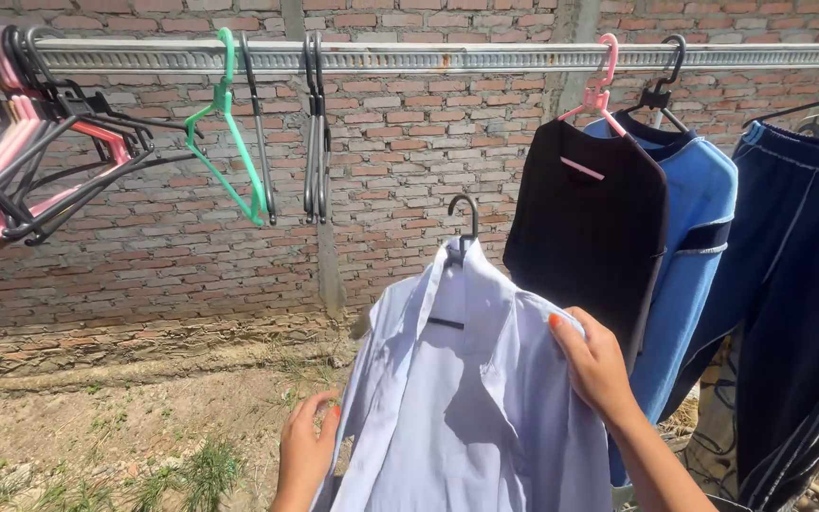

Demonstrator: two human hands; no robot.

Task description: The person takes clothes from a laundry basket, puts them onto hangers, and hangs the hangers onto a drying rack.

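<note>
A white collared shirt hangs on a black hanger held below the metal rail. My right hand grips the shirt's right shoulder. My left hand holds the shirt's left side lower down, fingers curled around the fabric edge. The hanger hook is free in the air, well under the rail.
On the rail hang a black top on a pink hanger, a blue sweater, and dark blue trousers. Empty hangers: a green one, black ones, a bunch at left. Brick wall behind, dirt ground below.
</note>
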